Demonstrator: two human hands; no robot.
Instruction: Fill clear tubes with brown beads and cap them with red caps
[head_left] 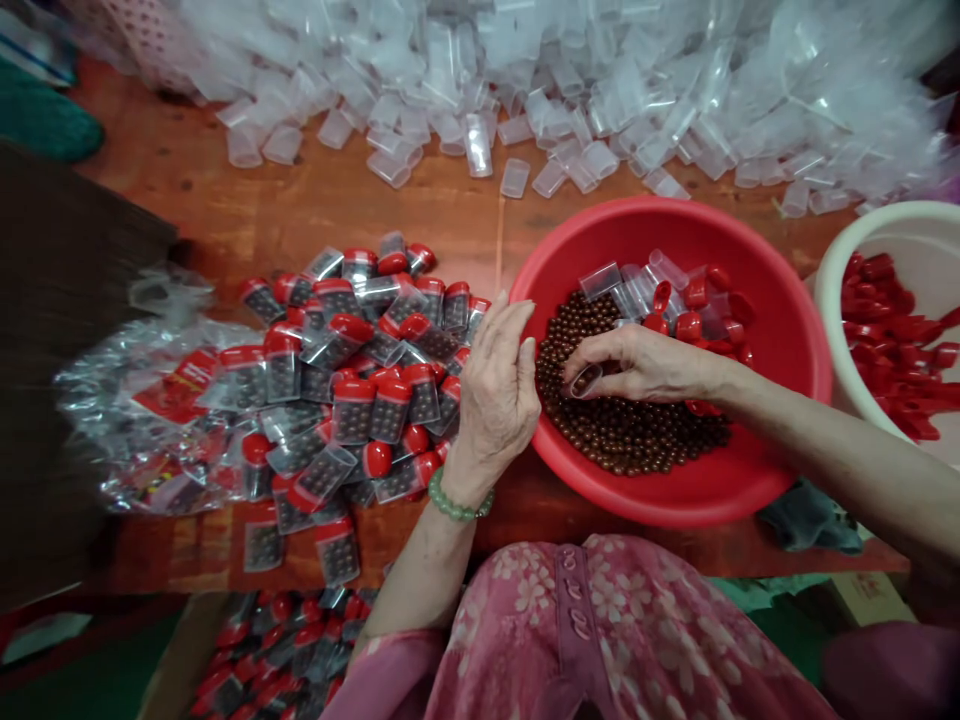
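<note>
My right hand [637,365] is inside a red plastic basin [675,505], its fingers closed round a small clear plastic container [586,380] whose open mouth sits among shiny brown beads [630,440]. Farther back in the basin lie clear containers [637,292] and red caps [688,326]. My left hand [499,385] rests against the basin's left rim with fingers stretched out; I see nothing in it. To its left spreads a heap of filled containers with red caps [390,400].
Loose clear containers [480,145] are piled along the back of the wooden table [210,210]. A white tub [832,290] of red caps stands at right. Clear plastic bags [112,390] lie at left. More filled containers [277,650] sit below the table's front edge.
</note>
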